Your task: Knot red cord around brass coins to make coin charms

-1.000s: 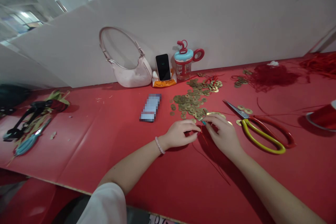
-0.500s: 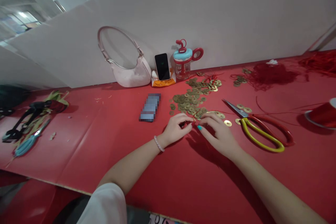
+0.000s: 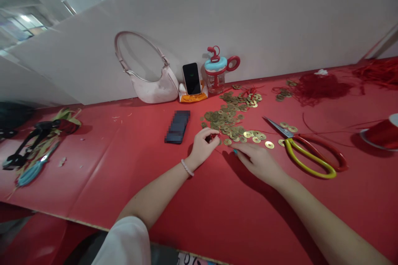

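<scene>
My left hand (image 3: 203,147) is closed in a pinch around a bunched red cord (image 3: 215,136), just in front of the coin pile. To its right, my right hand (image 3: 259,163) has thumb and index fingertip together in a pinch, a short gap from the left. A thin red strand seems to run between the two hands, hard to make out against the red table. Brass coins with center holes (image 3: 224,118) lie heaped beyond my fingers, and some brighter gold ones (image 3: 256,136) are spread near my right hand.
Scissors with red and yellow handles (image 3: 311,155) lie open at right, near a red cord spool (image 3: 381,134). Tangled red cord (image 3: 323,90) is behind. A flat phone (image 3: 178,127), a pink handbag (image 3: 155,89), a propped phone (image 3: 192,78) and a cup (image 3: 216,78) stand beyond.
My hands have drawn apart: the left moved a little left and away from me, the right slightly right. Coins between them now show. The flat phone's screen has gone dark.
</scene>
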A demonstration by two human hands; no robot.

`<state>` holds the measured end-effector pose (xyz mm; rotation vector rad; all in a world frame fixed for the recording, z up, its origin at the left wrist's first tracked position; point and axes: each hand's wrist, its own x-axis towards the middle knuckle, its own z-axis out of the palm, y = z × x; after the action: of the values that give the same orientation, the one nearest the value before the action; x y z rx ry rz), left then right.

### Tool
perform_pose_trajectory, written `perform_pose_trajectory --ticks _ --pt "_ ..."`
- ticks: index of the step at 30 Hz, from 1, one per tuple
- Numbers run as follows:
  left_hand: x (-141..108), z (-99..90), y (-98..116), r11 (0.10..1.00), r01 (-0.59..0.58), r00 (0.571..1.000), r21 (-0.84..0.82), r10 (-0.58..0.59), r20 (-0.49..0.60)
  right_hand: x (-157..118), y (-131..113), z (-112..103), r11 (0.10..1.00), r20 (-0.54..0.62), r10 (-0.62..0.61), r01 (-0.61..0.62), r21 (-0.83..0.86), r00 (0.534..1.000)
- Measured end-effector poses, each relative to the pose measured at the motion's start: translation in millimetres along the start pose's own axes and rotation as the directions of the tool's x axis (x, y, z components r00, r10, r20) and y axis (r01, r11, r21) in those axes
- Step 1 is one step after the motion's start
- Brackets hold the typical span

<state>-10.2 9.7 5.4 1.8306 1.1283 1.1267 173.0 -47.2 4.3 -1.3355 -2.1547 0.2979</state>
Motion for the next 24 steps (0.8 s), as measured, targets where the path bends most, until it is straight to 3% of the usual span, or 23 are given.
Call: perform_pose_trajectory --ticks 4,6,9,12,14,16,20,24 --pt "3 -0.4 -5 0.991 0.107 0.994 -0.087 -0.105 0.019 0 3 -3 0.998 -0.012 0.041 -0.042 -0.047 0.999" --pt "2 -0.1 -4 0.993 0.097 0.995 -0.069 -0.094 0.04 1 3 -4 0.999 -0.006 0.009 -0.009 -0.046 1.0" --pt "-2 1.3 1 0.996 -0.037 0.99 0.076 0.026 0.137 3 1 -5 0.992 -0.031 -0.124 0.124 -0.01 0.992" --pt "-7 3.0 6 0.956 -0.223 0.936 0.191 0.155 0.315 5 0 -6 0.98 -0.121 -0.2 0.201 -0.005 0.972" --pt "-9 3.6 7 0.93 -0.302 0.898 0.212 0.202 0.39 6 1 -6 0.987 -0.147 -0.158 0.159 -0.011 0.976" --pt "-10 3.4 7 0.925 -0.318 0.889 0.21 0.213 0.406 5 2 -5 0.998 -0.131 -0.058 0.059 0.006 0.99" --pt "-8 1.7 8 0.948 -0.268 0.909 0.174 0.189 0.372 3 5 -2 0.986 -0.048 0.121 -0.114 0.119 0.992" --pt "-6 0.7 10 0.958 -0.234 0.925 0.165 0.167 0.342 2 5 -1 0.961 0.02 0.176 -0.177 0.214 0.984"
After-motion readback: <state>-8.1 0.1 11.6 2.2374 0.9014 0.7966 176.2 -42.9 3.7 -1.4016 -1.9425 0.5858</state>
